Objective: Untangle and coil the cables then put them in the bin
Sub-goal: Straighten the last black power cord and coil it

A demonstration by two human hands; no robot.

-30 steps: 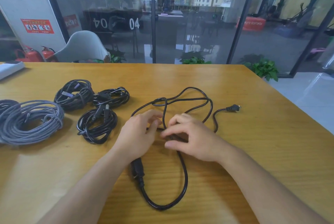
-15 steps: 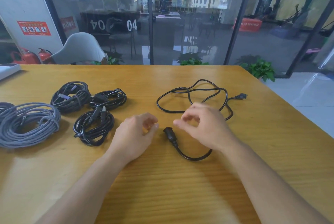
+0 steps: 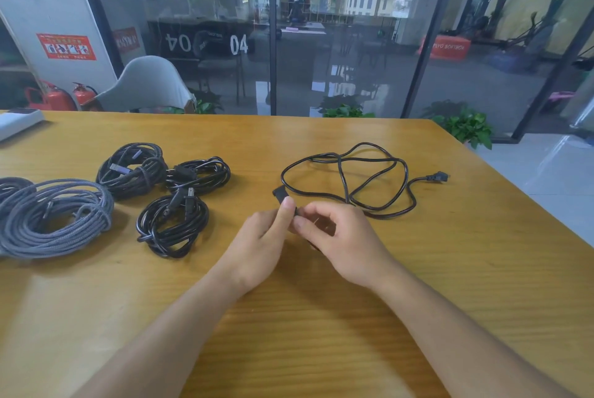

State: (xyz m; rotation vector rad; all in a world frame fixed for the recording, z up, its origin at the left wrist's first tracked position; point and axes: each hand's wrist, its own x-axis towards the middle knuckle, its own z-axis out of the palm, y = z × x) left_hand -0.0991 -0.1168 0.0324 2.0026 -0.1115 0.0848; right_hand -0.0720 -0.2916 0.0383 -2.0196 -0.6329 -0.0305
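Black and loosely looped, the cable [image 3: 345, 179] is lying on the table [image 3: 450, 269], its loops crossing one another out beyond the hands and its far plug [image 3: 437, 177] resting toward the right edge. Its near connector [image 3: 280, 194] is being held at the middle of the table: the left hand [image 3: 262, 241] is pinching it with the thumb pressing along its side, and the right hand [image 3: 337, 237] is pinching the cord just behind it, fingers [image 3: 302, 225] curled in. The connector's end is sticking up past the left thumb.

To the left, three black coils are lying close together: a braided one [image 3: 131, 169] farthest back, a smaller one [image 3: 199, 174] just beside it, and a third [image 3: 172, 224] nearer the person. Farther left a big grey coil [image 3: 56, 216] is sitting, part of it running off the picture's edge. A white device [image 3: 17, 119] is lying at the far left corner.

The table is yellow-brown wood with a clear grain, shining softly. Behind it a glass wall [image 3: 321, 44] with dark frames is reflecting a room, with "04" printed on it. A pale chair [image 3: 146, 85], red extinguishers [image 3: 58, 97] and green plants [image 3: 466, 127] are standing beyond the far edge.
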